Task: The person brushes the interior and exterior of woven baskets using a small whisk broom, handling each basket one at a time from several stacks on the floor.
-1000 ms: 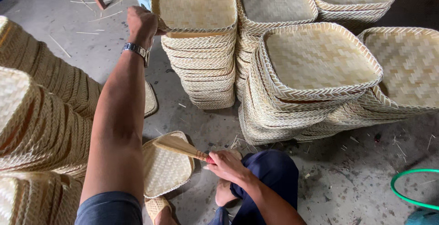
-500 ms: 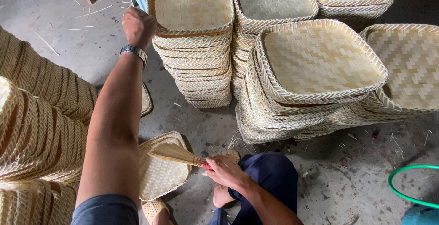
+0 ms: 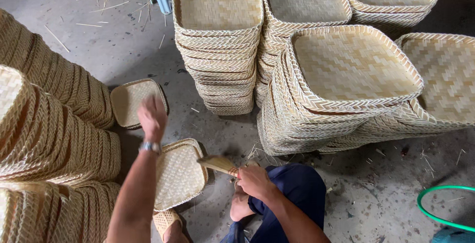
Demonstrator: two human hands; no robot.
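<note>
Stacks of woven trays (image 3: 54, 124) rise along my left, laid on their sides in rows on the concrete floor (image 3: 123, 50). My left hand (image 3: 152, 117) hangs in the air beside them, blurred, so I cannot tell how its grip stands; it holds nothing I can make out. A wristwatch (image 3: 149, 146) sits on that wrist. Just behind the hand a small tray (image 3: 133, 102) lies flat on the floor, and below my forearm another small woven tray (image 3: 180, 176) lies near my sandal (image 3: 166, 220). Right of that tray, my right hand (image 3: 255, 181) has its grip pressed together around the handle of a small straw brush (image 3: 217, 164), whose bristles reach over the tray's edge. Beyond stand tall piles of larger trays (image 3: 217, 50). A green hoop (image 3: 440, 208) curves at far right.
</note>
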